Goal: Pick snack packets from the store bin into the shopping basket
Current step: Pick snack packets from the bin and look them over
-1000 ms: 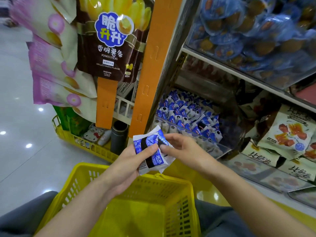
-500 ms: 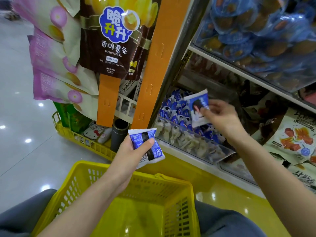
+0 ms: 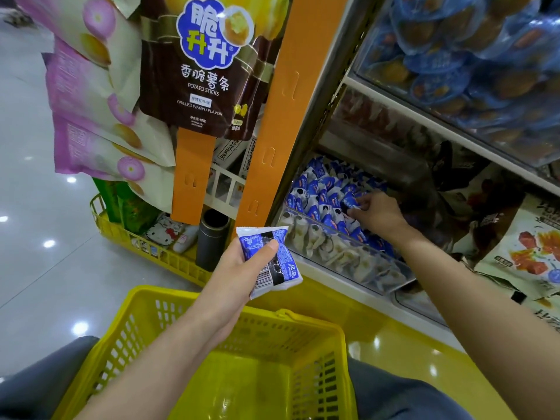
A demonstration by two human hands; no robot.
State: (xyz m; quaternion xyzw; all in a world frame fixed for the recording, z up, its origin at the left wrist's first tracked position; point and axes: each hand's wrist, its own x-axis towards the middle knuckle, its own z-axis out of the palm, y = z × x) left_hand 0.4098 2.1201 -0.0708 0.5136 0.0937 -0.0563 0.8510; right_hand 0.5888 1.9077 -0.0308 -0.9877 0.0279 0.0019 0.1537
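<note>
Basket sits nearest, bottom centre; L hand is above its far rim w/ a packet in its grip. Bin lies beyond & right of the basket on the lowest shelf, its pile inside, R hand in the bin pinching a top packet. Post stands left of the bin, a hung bag left of the post, a floor rack below that bag, & an upper shelf over the bin.

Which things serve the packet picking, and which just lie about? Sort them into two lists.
Job: left hand holding held packets; right hand pinching bin packet; clear bin; yellow basket.
Lying about: potato sticks bag; pink bags; Hello Kitty item; dark tube.
</note>
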